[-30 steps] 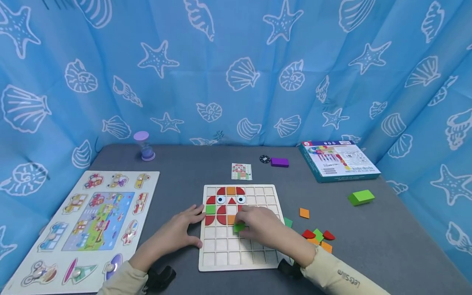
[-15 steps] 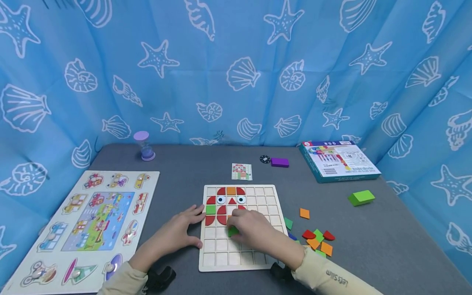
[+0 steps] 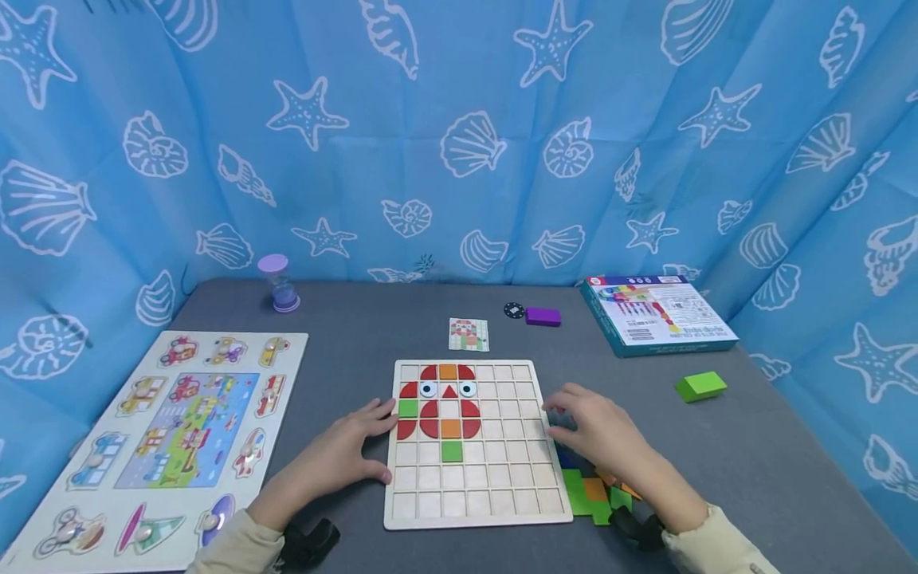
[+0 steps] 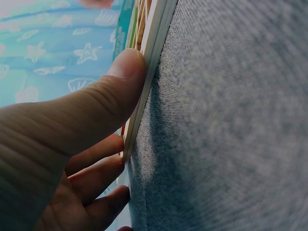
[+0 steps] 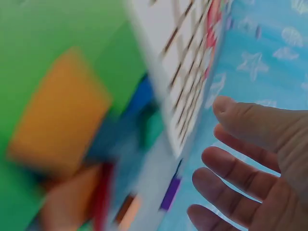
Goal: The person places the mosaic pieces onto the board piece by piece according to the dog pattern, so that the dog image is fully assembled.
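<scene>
A pale wooden grid board (image 3: 502, 478) lies flat on the table. Its upper left part carries red rounded pieces (image 3: 429, 429), orange squares (image 3: 450, 429), eye pieces (image 3: 468, 389) and a green square (image 3: 452, 452) under the lower orange one. At the board's left edge, my left hand (image 3: 340, 450) rests thumb and fingertips against the side; the left wrist view shows the thumb (image 4: 127, 65) on the rim. My right hand (image 3: 598, 430) hovers by the right edge, near loose coloured tiles (image 3: 577, 490) it partly hides. In the right wrist view its fingers (image 5: 231, 168) are loosely bent, holding nothing.
A patterned card (image 3: 468, 335) lies behind the board, near a purple block (image 3: 543, 317) and a black chip (image 3: 514, 310). To the left are a vehicle puzzle (image 3: 276, 355) and an hourglass (image 3: 280, 283). A flat box (image 3: 660, 315) and a green block (image 3: 700, 387) sit right.
My right hand has let go of the green square, which now lies in a cell below the orange square. That hand has moved right, off the board. My left hand stays put.
</scene>
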`<state>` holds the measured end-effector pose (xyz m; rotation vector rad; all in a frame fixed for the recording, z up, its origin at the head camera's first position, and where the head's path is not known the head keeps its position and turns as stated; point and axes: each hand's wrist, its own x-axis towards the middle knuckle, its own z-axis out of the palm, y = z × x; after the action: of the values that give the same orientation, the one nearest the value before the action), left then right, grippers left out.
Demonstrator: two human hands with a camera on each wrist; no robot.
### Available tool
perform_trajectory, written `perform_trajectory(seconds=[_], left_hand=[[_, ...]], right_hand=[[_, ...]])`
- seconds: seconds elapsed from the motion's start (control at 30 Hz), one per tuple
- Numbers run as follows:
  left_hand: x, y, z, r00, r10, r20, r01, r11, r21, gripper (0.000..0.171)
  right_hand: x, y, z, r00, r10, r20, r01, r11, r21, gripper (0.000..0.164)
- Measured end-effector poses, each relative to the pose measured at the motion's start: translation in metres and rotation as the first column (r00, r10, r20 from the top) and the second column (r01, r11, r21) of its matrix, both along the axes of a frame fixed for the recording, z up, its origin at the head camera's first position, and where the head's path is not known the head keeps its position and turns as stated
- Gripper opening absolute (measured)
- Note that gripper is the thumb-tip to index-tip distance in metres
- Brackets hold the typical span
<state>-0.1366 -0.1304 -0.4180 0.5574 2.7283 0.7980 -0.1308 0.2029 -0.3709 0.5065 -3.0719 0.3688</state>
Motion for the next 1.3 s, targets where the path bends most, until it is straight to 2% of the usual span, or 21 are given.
perform_trajectory(seconds=[0.33,0.57,0.73,0.97,1.07,1.3], left_hand=[[-0.001,-0.001,-0.001,1.0,-0.01,-0.002,0.01,1.0,0.0,0.08],[0.0,-0.002,-0.001,1.0,-0.011,-0.018,0.011,1.0,0.0,0.079],[0.001,-0.002,-0.001,1.0,-0.009,-0.025,0.009,1.0,0.003,0.079],[0.001,-0.001,0.0,1.0,-0.011,-0.018,0.011,1.0,0.002,0.079],[0.001,-0.001,0.0,1.0,-0.01,-0.02,0.01,1.0,-0.002,0.079],[0.0,-0.001,-0.001,1.0,-0.008,-0.015,0.008,1.0,-0.012,0.079]], right_hand=[[0.014,0.051,-0.009,0.982,-0.12,0.146,0.111,0.991,0.07,0.023],[0.024,0.073,-0.009,0.977,-0.116,0.177,0.109,0.993,0.046,0.02],[0.027,0.08,-0.009,0.981,-0.095,0.167,0.086,0.994,0.06,0.021],[0.027,0.081,-0.011,0.973,-0.08,0.215,0.064,0.995,0.081,0.027],[0.025,0.08,-0.012,0.975,-0.076,0.208,0.057,0.994,0.094,0.026],[0.016,0.078,-0.009,0.981,-0.083,0.178,0.047,0.98,0.195,0.022]])
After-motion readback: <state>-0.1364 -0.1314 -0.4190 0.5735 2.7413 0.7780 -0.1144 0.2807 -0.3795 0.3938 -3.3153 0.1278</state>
